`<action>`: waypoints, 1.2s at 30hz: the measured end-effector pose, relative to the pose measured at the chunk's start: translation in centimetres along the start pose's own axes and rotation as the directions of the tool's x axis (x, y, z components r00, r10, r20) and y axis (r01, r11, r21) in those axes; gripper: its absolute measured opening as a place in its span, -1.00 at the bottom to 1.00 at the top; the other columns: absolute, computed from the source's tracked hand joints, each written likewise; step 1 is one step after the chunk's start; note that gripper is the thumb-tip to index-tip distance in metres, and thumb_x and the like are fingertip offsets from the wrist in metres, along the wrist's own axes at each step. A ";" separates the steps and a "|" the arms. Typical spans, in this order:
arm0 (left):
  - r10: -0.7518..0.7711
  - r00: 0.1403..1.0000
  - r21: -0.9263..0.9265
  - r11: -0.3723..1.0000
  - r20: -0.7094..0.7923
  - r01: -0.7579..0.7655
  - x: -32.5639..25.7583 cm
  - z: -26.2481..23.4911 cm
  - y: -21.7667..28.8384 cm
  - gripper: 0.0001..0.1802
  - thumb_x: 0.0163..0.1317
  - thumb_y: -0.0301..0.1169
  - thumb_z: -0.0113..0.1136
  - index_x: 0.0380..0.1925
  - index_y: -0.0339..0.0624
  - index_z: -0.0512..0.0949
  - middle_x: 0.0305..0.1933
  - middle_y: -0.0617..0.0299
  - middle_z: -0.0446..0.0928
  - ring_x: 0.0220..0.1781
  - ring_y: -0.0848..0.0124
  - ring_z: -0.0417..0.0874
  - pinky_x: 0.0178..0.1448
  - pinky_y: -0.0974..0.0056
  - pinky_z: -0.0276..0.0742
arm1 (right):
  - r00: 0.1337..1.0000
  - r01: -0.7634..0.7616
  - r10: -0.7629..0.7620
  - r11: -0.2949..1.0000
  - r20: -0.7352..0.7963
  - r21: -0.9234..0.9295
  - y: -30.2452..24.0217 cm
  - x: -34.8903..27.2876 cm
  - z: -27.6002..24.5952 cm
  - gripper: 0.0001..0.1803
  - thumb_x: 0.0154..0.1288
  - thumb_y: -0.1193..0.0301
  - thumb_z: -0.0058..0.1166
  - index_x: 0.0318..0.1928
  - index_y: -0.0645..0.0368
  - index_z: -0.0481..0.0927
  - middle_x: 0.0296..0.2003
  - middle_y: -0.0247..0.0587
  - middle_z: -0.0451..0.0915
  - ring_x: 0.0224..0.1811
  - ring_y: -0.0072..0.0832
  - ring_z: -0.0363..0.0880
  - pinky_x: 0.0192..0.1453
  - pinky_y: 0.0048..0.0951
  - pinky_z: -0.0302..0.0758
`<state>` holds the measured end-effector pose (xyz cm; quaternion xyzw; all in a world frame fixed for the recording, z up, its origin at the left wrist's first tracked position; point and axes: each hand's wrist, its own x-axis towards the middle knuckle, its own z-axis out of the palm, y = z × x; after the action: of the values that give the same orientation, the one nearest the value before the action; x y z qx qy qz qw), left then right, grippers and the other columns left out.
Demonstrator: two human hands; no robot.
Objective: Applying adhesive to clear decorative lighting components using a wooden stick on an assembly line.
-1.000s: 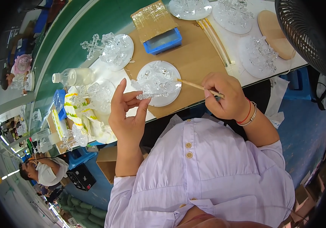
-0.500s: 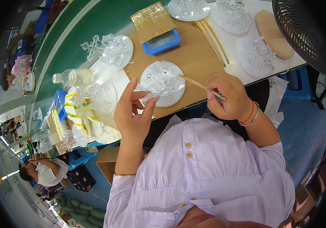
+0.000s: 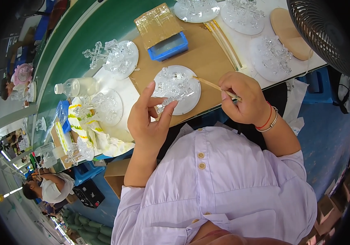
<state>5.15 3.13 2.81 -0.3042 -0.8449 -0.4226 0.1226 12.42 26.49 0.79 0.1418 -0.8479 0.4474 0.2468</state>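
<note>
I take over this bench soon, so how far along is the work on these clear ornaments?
Done, it seems: clear pieces sit on round plates along the bench. In hand: the left hand pinches a small clear piece over the middle plate, while the right hand points a thin wooden stick at it. Left: loose pieces lie on that plate; how many need work I cannot tell.

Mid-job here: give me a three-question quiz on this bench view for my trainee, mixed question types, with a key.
1. True or false: the right hand holds a thin wooden stick.
2. The left hand pinches which item? A) clear crystal piece B) plastic bottle C) blue tray
3. Fill in: the stick's tip points over a round white ____ on the brown board.

Key: 1 true; 2 A; 3 plate.
</note>
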 end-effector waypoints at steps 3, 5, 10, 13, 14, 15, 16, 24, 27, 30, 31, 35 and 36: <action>-0.014 1.000 -0.009 1.000 0.000 0.014 -0.1 0.0 -0.1 -0.30 -0.08 -0.48 0.54 0.14 -0.17 0.47 -0.44 0.34 0.59 -0.60 0.72 0.27 -0.56 0.58 0.12 | 0.999 -0.017 0.018 1.000 0.051 -0.002 -0.4 -0.3 -0.5 -0.81 -0.02 0.71 -0.01 -0.34 0.28 0.38 -0.46 -0.06 0.48 -0.52 -0.25 0.47 -0.45 -0.40 0.39; -0.020 1.000 -0.009 1.000 0.003 0.020 -0.2 0.1 -0.3 -0.30 -0.08 -0.48 0.54 0.14 -0.17 0.47 -0.43 0.34 0.59 -0.60 0.72 0.27 -0.56 0.58 0.12 | 0.999 -0.017 0.016 1.000 0.036 0.010 -0.4 -0.4 -0.5 -0.81 -0.02 0.71 -0.01 -0.34 0.28 0.38 -0.46 -0.06 0.48 -0.52 -0.25 0.47 -0.45 -0.40 0.39; -0.025 1.000 -0.014 1.000 0.006 0.025 -0.2 -0.1 -0.2 -0.29 -0.08 -0.49 0.54 0.15 -0.17 0.46 -0.42 0.33 0.60 -0.60 0.72 0.27 -0.56 0.59 0.10 | 0.999 -0.018 0.018 1.000 -0.035 0.015 -0.2 0.0 0.0 -0.81 -0.03 0.71 0.00 -0.35 0.28 0.38 -0.48 -0.06 0.48 -0.53 -0.25 0.47 -0.45 -0.41 0.39; -0.025 1.000 -0.018 1.000 0.010 0.025 -0.2 0.0 -0.3 -0.29 -0.07 -0.49 0.53 0.15 -0.17 0.45 -0.43 0.34 0.60 -0.60 0.73 0.26 -0.55 0.59 0.10 | 1.000 0.009 -0.009 1.000 -0.024 -0.006 0.0 -0.1 0.1 -0.82 -0.03 0.70 0.00 -0.36 0.27 0.38 -0.48 -0.07 0.48 -0.53 -0.27 0.47 -0.45 -0.42 0.39; -0.025 1.000 -0.018 1.000 0.009 0.025 -0.2 0.0 -0.4 -0.28 -0.07 -0.50 0.53 0.16 -0.17 0.45 -0.43 0.34 0.60 -0.60 0.73 0.26 -0.55 0.59 0.10 | 1.000 -0.009 0.009 1.000 -0.005 -0.013 -0.2 -0.3 -0.1 -0.82 -0.03 0.70 0.00 -0.36 0.27 0.38 -0.48 -0.07 0.49 -0.53 -0.27 0.48 -0.45 -0.43 0.40; -0.025 1.000 -0.019 1.000 0.007 0.025 -0.2 0.0 -0.4 -0.28 -0.07 -0.50 0.53 0.16 -0.17 0.45 -0.43 0.34 0.60 -0.60 0.73 0.26 -0.55 0.59 0.09 | 1.000 -0.027 0.027 0.999 0.014 -0.020 -0.4 -0.5 -0.3 -0.81 -0.04 0.70 0.00 -0.36 0.27 0.38 -0.47 -0.08 0.49 -0.52 -0.27 0.49 -0.44 -0.43 0.41; -0.026 1.000 -0.019 0.999 0.007 0.026 -0.2 0.0 -0.4 -0.28 -0.07 -0.50 0.53 0.16 -0.17 0.45 -0.43 0.34 0.60 -0.60 0.73 0.26 -0.55 0.59 0.09 | 0.999 -0.028 0.028 0.999 0.015 -0.020 -0.6 -0.6 -0.5 -0.81 -0.04 0.70 0.00 -0.36 0.27 0.38 -0.47 -0.08 0.49 -0.52 -0.27 0.49 -0.44 -0.43 0.41; -0.051 0.999 -0.053 0.997 0.016 0.052 -0.1 0.3 -0.2 -0.27 -0.09 -0.53 0.53 0.16 -0.17 0.44 -0.42 0.35 0.57 -0.58 0.73 0.25 -0.53 0.60 0.10 | 0.999 -0.036 0.036 0.999 -0.029 -0.008 -0.6 -1.0 -0.5 -0.81 -0.06 0.69 -0.01 -0.37 0.26 0.39 -0.48 -0.09 0.49 -0.54 -0.27 0.49 -0.45 -0.43 0.41; -0.050 0.999 -0.051 0.997 0.010 0.050 -0.1 0.4 -0.1 -0.27 -0.09 -0.54 0.53 0.16 -0.17 0.44 -0.42 0.36 0.57 -0.57 0.73 0.26 -0.53 0.60 0.10 | 0.998 -0.056 0.056 0.998 0.001 -0.004 -1.1 -1.2 -0.8 -0.82 -0.07 0.69 -0.01 -0.37 0.26 0.39 -0.49 -0.09 0.49 -0.53 -0.25 0.50 -0.45 -0.42 0.43; -0.045 0.999 -0.065 0.997 0.009 0.046 0.0 0.6 -0.1 -0.27 -0.09 -0.55 0.52 0.16 -0.17 0.45 -0.44 0.36 0.56 -0.56 0.72 0.26 -0.52 0.60 0.12 | 1.000 -0.029 0.029 1.000 0.003 0.001 -1.3 -1.5 -0.8 -0.82 -0.08 0.68 -0.01 -0.39 0.25 0.39 -0.50 -0.09 0.49 -0.54 -0.24 0.51 -0.45 -0.41 0.43; -0.045 0.999 -0.064 0.997 0.010 0.046 0.0 0.6 -0.1 -0.27 -0.09 -0.55 0.52 0.16 -0.17 0.45 -0.44 0.36 0.56 -0.56 0.72 0.26 -0.52 0.60 0.12 | 1.000 -0.030 0.030 1.000 0.002 0.002 -1.4 -1.6 -0.7 -0.82 -0.08 0.68 -0.01 -0.39 0.25 0.39 -0.50 -0.09 0.49 -0.54 -0.24 0.51 -0.45 -0.41 0.43; -0.019 1.000 -0.017 1.000 0.004 0.019 0.2 1.0 0.1 -0.28 -0.09 -0.53 0.53 0.16 -0.16 0.45 -0.47 0.38 0.53 -0.57 0.72 0.26 -0.52 0.59 0.12 | 0.999 -0.034 0.033 0.999 0.015 0.039 -1.7 -1.8 -0.4 -0.82 -0.09 0.68 -0.01 -0.40 0.25 0.39 -0.52 -0.10 0.49 -0.56 -0.24 0.50 -0.48 -0.40 0.43; -0.008 1.000 0.001 1.000 0.001 0.008 0.3 1.1 0.2 -0.28 -0.08 -0.52 0.53 0.16 -0.16 0.45 -0.47 0.38 0.53 -0.57 0.72 0.26 -0.53 0.58 0.12 | 0.999 -0.045 0.044 0.998 0.031 0.048 -1.7 -1.9 -0.4 -0.82 -0.10 0.68 0.00 -0.40 0.25 0.38 -0.52 -0.10 0.49 -0.56 -0.24 0.50 -0.48 -0.39 0.43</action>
<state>5.09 4.16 2.37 -0.3010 -0.8463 -0.4226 0.1209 14.89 25.85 1.13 0.1354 -0.8432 0.4712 0.2205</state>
